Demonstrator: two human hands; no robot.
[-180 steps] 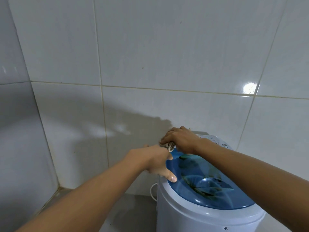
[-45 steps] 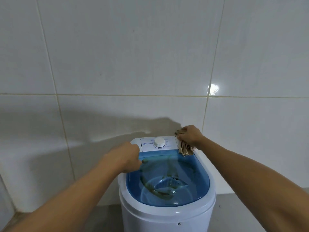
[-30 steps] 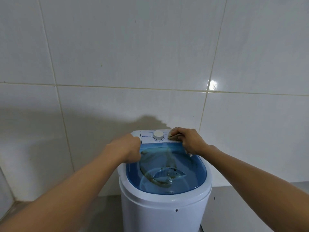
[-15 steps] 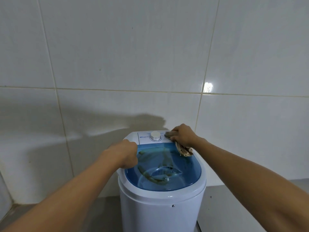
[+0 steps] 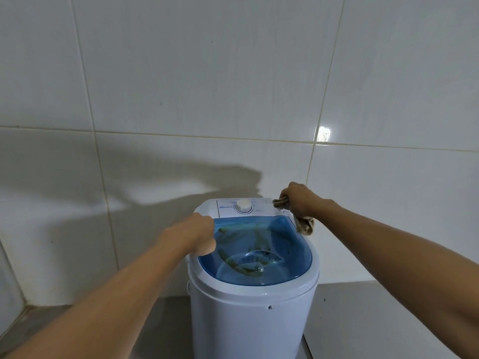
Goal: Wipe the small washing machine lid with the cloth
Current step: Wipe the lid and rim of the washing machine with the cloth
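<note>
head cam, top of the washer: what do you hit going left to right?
left hand → blue lid → right hand holding the cloth at the back right corner.

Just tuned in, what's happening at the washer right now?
A person is wiping a small washing machine. The right hand grips a bunched cloth at the back right corner, beside the control panel. The left hand braces the left rim. The blue lid is shut.

Blue lid (image 5: 290, 244), white washer (image 5: 248, 320), cloth (image 5: 304, 224) perhaps mottled tan.
</note>
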